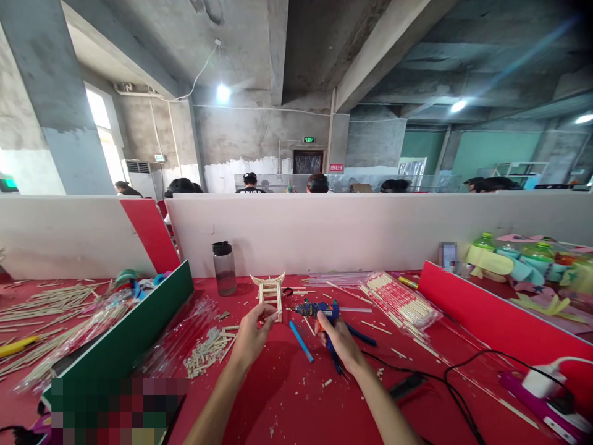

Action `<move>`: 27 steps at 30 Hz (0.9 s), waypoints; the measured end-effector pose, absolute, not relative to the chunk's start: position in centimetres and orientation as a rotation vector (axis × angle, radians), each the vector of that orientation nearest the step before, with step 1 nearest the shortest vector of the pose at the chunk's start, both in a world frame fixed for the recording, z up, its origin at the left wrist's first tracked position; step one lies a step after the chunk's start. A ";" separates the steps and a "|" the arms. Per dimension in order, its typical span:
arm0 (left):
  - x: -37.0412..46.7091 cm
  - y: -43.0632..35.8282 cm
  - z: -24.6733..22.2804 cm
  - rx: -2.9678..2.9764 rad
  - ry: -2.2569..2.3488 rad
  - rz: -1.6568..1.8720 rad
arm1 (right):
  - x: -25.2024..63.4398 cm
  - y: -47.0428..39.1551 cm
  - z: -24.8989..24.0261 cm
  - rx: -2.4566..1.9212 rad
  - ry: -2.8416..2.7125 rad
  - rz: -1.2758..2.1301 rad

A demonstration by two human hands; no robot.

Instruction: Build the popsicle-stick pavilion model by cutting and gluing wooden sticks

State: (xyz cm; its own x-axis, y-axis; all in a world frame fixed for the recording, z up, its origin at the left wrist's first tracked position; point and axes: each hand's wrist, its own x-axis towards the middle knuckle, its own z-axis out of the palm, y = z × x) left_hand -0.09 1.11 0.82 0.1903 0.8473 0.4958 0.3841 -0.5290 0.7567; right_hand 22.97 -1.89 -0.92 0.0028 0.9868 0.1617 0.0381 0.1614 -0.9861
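In the middle of the red table stands a small frame of pale wooden sticks, with a curved top bar and crosspieces. My left hand has its fingers closed at the lower part of this frame, around its right leg. My right hand grips a blue hot glue gun, its nozzle pointing left towards the frame's leg and close to my left fingertips. A blue stick-like tool lies on the table between my hands. Blue-handled pliers lie partly hidden behind my right hand.
Short cut sticks lie in a pile left of my left arm. A dark-lidded water bottle stands behind them. Packed sticks lie at right. Green and red dividers flank the space. A black cable runs to a power strip.
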 end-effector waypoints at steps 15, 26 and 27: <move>0.2 0.8 1.0 2.007 1.081 1.256 | 23.3 -1.5 -1.6 -1.227 -1.443 0.820; 0.1 0.9 0.8 1.984 1.080 1.276 | 23.5 -1.7 -1.2 -1.251 -1.473 0.806; 0.1 0.9 0.8 1.979 1.078 1.283 | 23.5 -1.7 -1.2 -1.254 -1.480 0.807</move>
State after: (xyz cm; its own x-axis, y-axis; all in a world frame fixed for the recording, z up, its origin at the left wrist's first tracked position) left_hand 0.07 0.95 0.78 0.2261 0.8461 0.4828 0.3304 -0.5328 0.7790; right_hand 23.51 -1.73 -1.24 0.0310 0.9645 0.2623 0.3015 0.2412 -0.9225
